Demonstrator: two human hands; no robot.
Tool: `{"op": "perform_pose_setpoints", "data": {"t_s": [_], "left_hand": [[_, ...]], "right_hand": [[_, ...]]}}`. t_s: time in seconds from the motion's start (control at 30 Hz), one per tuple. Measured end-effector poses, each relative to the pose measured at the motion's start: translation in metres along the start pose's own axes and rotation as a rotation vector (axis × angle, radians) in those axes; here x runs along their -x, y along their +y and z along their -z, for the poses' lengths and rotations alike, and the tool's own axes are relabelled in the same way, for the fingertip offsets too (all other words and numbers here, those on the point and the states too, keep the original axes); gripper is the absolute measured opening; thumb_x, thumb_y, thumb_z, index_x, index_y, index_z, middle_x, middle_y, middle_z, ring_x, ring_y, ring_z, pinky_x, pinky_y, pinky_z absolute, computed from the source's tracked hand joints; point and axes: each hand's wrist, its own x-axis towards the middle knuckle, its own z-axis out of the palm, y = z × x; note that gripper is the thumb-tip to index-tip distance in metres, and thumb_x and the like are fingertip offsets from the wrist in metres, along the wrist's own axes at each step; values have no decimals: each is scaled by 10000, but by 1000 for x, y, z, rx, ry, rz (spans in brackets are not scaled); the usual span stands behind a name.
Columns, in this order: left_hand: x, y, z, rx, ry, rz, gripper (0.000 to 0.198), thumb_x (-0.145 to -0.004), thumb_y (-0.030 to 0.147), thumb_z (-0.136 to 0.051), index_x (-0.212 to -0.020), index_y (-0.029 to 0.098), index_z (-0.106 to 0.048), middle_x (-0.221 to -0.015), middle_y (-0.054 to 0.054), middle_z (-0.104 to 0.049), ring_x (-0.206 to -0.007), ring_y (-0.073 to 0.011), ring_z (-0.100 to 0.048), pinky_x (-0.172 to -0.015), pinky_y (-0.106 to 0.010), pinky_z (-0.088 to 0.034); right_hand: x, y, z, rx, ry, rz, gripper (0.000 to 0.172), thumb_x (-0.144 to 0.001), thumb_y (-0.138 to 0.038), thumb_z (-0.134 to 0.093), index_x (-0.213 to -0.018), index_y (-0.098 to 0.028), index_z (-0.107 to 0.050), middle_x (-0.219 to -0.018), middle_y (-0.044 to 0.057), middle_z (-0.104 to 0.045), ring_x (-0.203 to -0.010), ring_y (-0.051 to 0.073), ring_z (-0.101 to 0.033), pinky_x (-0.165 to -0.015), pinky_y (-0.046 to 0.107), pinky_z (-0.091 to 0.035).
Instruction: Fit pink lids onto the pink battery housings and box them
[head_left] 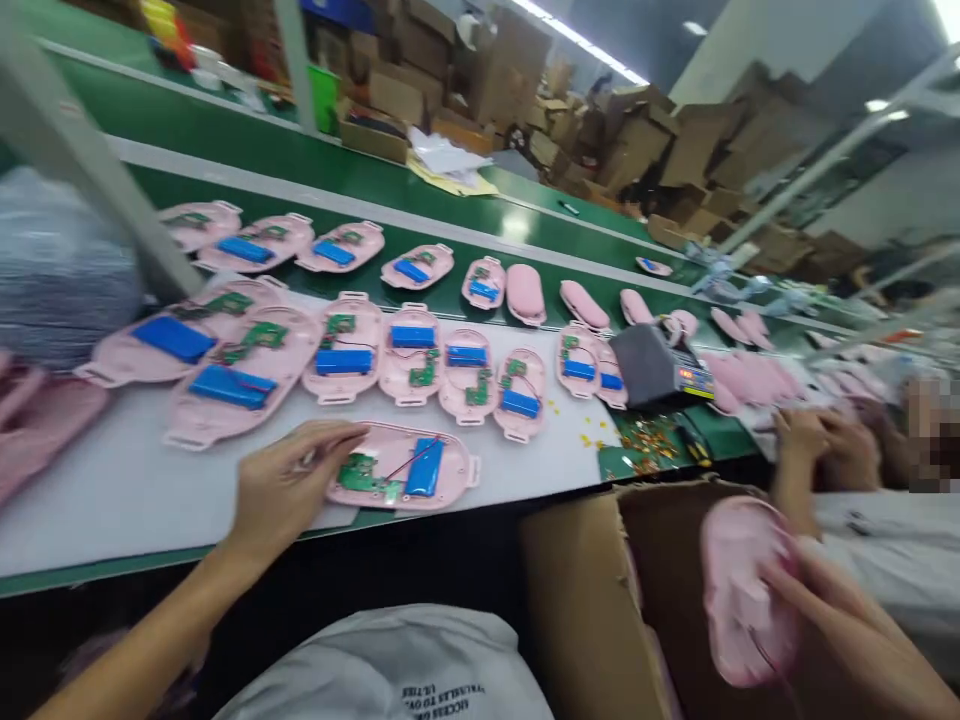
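Observation:
My left hand (281,485) is closed on the left end of a pink plastic shell half (457,480) at the table's front edge. Inside that shell lie a green circuit board (360,474) and a blue battery pack (424,467), joined by thin red and dark wires. Off to the right, my right hand (814,590) grips another pink shell piece (739,590) by its right side, above an open cardboard box (581,600). A thin wire shows near this piece's lower end; motion blurs its details.
Several pink shells with boards and batteries (349,350) stand in rows behind. A grey device with a lit display (652,365), small amber pieces (649,445) and a yellow-black tool (694,440) lie to the right. A co-worker's hands (825,445) are beyond. A metal post (112,160) rises at left.

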Motion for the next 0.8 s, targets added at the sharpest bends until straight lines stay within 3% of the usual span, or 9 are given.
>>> {"op": "perform_pose_setpoints", "data": {"t_s": [0.03,0.1,0.2,0.3,0.37,0.47,0.57,0.67,0.8], "left_hand": [[1,-1,2,42,33,75,247,-804,409,-685,-1002,263,-710,-915,-5,-746,-885,-230,-689,-816,-348,-550],[2,-3,6,175,21,240,363,-759,424,-733,-1066,237,-682,-874,-16,-754,-857,-240,-704,-783,-349,-569],[6,-3,16,391,-103,331,308,-741,407,-751,-932,169,-708,-823,-55,-752,-786,-236,-717,-747,-333,-583],[8,0,25,376,-130,193,175,-825,334,-683,-869,167,-708,-832,-53,-735,-776,-198,-706,-720,-293,-567],[9,4,29,280,-95,23,114,-866,271,-641,-887,179,-704,-885,-49,-721,-836,-177,-687,-761,-284,-545],[10,10,32,197,-81,-122,85,-886,205,-612,-900,185,-693,-877,-33,-712,-818,-146,-663,-754,-259,-518],[13,11,33,221,-127,-118,80,-891,191,-603,-905,181,-681,-821,-19,-705,-728,-123,-648,-664,-232,-504],[15,12,33,241,-107,-176,89,-892,164,-592,-924,177,-675,-824,-26,-691,-743,-124,-642,-675,-236,-514],[16,15,26,78,64,-341,121,-884,158,-594,-953,197,-685,-925,-63,-595,-870,-162,-602,-758,-302,-540]], "right_hand": [[-1,-19,-5,45,-116,93,341,-758,-496,-705,-951,-217,-673,-976,46,-668,-924,230,-626,-746,310,-526],[-16,-63,-40,157,-369,359,309,-787,-488,-663,-932,-216,-676,-901,34,-676,-864,224,-620,-724,290,-493],[-40,-132,-129,297,-472,734,268,-899,-414,-520,-976,-200,-663,-840,25,-672,-756,185,-593,-687,271,-428],[-37,-182,-210,390,-487,970,247,-921,-336,-467,-1007,-216,-666,-817,32,-678,-718,184,-585,-640,271,-372],[-29,-198,-243,402,-543,1038,226,-915,-314,-468,-975,-226,-668,-766,24,-666,-684,176,-569,-611,270,-344],[-23,-206,-266,215,-459,963,182,-886,-342,-523,-889,-211,-649,-692,6,-615,-629,152,-521,-587,258,-339],[-24,-202,-272,-253,-277,652,223,-840,-394,-597,-944,-197,-593,-714,-2,-608,-607,137,-520,-566,246,-382],[-19,-191,-272,-592,-378,388,387,-759,-396,-703,-1054,-193,-556,-801,21,-646,-654,154,-582,-567,259,-451],[5,-174,-275,-725,-469,347,467,-709,-352,-768,-1100,-194,-568,-920,50,-659,-773,169,-621,-631,280,-511]]}}
